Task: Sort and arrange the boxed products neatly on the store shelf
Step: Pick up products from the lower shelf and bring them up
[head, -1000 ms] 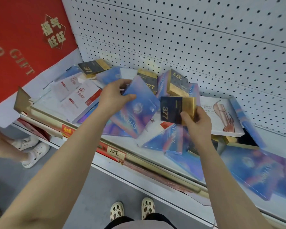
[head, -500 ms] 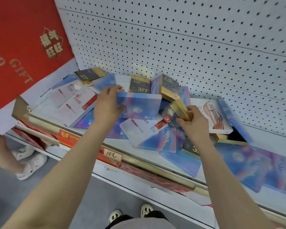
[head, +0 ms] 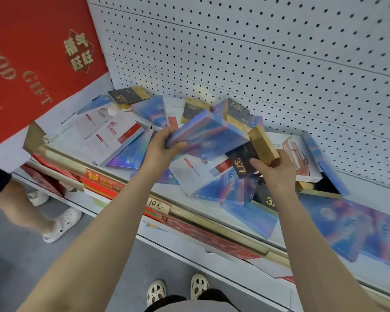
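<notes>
Black-gold box (head: pixel 251 154) in right fingers (head: pixel 260 164)

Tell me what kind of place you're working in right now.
Most likely a retail shop aisle: a white pegboard back panel behind a display shelf, a handwritten price tag on its front rail, and boxed products jumbled on it.

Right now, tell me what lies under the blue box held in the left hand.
Under the blue box, gripped by the left hand, lie a white box with a red patch and part of a blue SYRINX box. Whatever lies directly beneath its middle is covered.
</notes>
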A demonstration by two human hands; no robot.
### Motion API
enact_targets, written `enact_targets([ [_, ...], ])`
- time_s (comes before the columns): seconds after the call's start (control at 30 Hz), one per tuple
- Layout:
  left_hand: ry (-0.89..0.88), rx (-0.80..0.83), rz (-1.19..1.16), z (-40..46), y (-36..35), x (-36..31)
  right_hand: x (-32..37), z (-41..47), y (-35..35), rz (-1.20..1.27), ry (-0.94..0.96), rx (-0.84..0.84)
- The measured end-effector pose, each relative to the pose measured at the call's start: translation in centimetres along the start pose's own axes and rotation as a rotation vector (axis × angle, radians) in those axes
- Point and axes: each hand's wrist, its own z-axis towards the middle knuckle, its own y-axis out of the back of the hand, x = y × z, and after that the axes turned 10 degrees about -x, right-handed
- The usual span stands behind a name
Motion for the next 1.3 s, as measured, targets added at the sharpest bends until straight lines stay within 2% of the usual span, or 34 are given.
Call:
enact_targets([
  [0.13, -0.007, -0.058, -0.063, -0.3, -0.9, -1.7, -0.6, -0.2, 0.0, 0.207, -0.142, -0.047],
  [0.33, 0.208, -0.024, -0.062, -0.8, -4.2, -0.6, -2.3, 0.0, 0.5, 0.173, -0.191, -0.084],
  [0.57, 0.138, 0.002, -0.322, -2.4, -4.8, -2.4, -2.4, -2.6, 3.2, 0.253, -0.179, -0.239],
  [0.77, 0.241, 0.157, -0.377, -6.0, -4.2, -3.1, -4.1, -10.4, 6.7, 0.339, -0.241, -0.447],
  [0.9, 0.297, 0.286, -0.270, -9.7, -5.7, -1.8, -7.0, -16.6, 9.9, 0.361, -0.365, -0.555],
  [1.2, 0.265, 0.666, -0.115, -22.1, -13.9, -3.7, -13.3, -27.8, 20.7, 0.342, -0.491, -0.829],
  [1.3, 0.240, 0.749, -0.063, -26.8, -17.5, -5.2, -15.7, -30.2, 25.6, 0.349, -0.523, -0.902],
])
